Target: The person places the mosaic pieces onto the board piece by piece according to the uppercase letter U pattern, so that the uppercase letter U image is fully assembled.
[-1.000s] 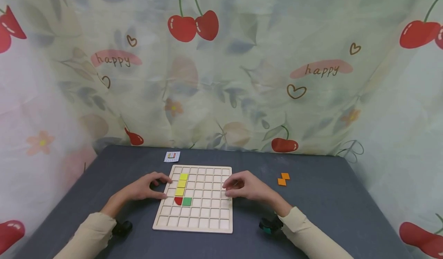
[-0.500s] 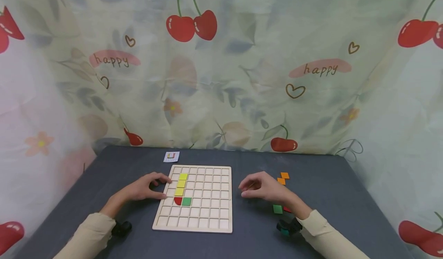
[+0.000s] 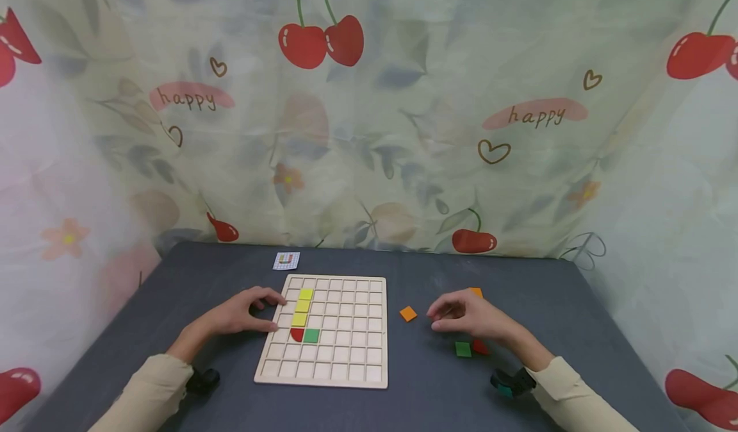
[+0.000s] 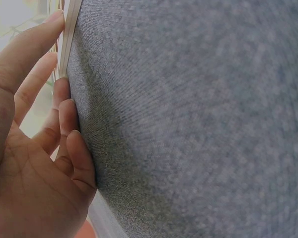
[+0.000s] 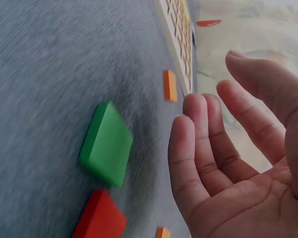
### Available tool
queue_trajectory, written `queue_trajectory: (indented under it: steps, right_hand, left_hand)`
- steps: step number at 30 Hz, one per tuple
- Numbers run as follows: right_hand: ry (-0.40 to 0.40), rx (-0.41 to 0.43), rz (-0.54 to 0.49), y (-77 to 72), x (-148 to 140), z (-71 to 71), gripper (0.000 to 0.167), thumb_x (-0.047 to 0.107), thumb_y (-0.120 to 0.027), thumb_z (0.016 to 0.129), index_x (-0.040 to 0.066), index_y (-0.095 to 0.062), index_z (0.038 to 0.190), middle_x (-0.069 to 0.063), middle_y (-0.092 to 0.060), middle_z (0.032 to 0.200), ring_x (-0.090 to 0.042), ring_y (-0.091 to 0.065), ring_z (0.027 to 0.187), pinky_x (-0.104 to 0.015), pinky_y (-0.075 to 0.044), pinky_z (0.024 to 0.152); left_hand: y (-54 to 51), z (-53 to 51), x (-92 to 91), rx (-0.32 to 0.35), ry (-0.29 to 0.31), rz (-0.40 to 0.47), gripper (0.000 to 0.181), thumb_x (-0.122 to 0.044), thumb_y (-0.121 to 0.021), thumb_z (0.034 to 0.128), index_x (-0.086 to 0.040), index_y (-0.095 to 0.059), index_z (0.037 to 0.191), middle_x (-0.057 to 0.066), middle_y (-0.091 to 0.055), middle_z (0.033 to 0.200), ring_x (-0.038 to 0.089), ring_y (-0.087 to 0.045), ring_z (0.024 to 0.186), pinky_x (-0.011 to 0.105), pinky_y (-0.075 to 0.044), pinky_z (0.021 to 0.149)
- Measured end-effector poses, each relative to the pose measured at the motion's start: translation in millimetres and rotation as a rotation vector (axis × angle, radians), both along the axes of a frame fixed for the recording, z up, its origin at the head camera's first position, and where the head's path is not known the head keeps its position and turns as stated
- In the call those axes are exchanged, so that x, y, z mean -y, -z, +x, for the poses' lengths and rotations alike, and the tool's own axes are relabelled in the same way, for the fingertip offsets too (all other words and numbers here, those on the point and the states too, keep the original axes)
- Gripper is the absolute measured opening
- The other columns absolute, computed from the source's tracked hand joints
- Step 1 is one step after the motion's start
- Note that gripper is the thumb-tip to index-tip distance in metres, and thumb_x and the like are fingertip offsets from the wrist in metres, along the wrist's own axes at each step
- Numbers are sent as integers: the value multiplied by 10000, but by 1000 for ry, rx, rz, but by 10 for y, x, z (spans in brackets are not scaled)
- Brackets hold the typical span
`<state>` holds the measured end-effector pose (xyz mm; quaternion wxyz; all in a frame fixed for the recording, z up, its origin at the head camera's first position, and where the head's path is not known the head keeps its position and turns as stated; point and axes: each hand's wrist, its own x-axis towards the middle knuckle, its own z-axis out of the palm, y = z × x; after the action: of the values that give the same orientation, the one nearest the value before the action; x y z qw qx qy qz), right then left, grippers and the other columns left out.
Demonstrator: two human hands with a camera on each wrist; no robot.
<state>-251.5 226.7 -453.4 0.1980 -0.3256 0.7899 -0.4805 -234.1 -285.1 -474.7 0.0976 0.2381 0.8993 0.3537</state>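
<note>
A pale gridded board lies on the table, holding three yellow squares in a column, a red rounded piece and a green square. My left hand rests with thumb and fingertips at the board's left edge. In the left wrist view, its fingers lie loosely bent. To the right of the board hovers my right hand, relaxed and holding nothing. A single orange square lies between it and the board. Below the hand are a loose green square and a red piece.
Behind the board sits a small printed card. Another orange piece shows partly behind my right hand. A patterned curtain encloses the dark table at the back and sides.
My right hand has moved right, away from the board's right edge. The orange square beside the board and the loose green and red pieces have come into sight. The left hand stays put.
</note>
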Motion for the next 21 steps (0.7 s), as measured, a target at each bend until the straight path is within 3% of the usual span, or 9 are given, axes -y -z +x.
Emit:
queue_trajectory:
  steps: [4, 12, 21]
  right_hand:
    - [3, 38, 7, 29, -119, 3, 286, 124, -728, 963, -58, -678, 1177, -226, -661, 1132, -286, -640, 1014, -335, -535, 838]
    - [-4, 9, 13, 48, -332, 20, 264, 105, -738, 952, -64, -679, 1146, -215, -666, 1081, -265, -676, 932, -321, -546, 820]
    - [-22, 31, 47, 105, -426, 40, 278, 75, -790, 901, -48, -687, 1129, -191, -648, 1077, -263, -633, 908, -314, -540, 797]
  left_hand:
    - [7, -2, 2, 2, -13, -14, 476, -304, -831, 877, -106, -657, 1274, 63, -583, 1193, 290, -521, 1081, 511, -444, 939]
    - [-29, 4, -12, 24, -31, -17, 474, -288, -836, 874, -115, -659, 1277, 80, -573, 1202, 303, -526, 1089, 512, -443, 940]
    - [-33, 14, -15, 37, -32, -14, 476, -279, -840, 871, -117, -655, 1278, 85, -571, 1206, 312, -524, 1095, 524, -440, 938]
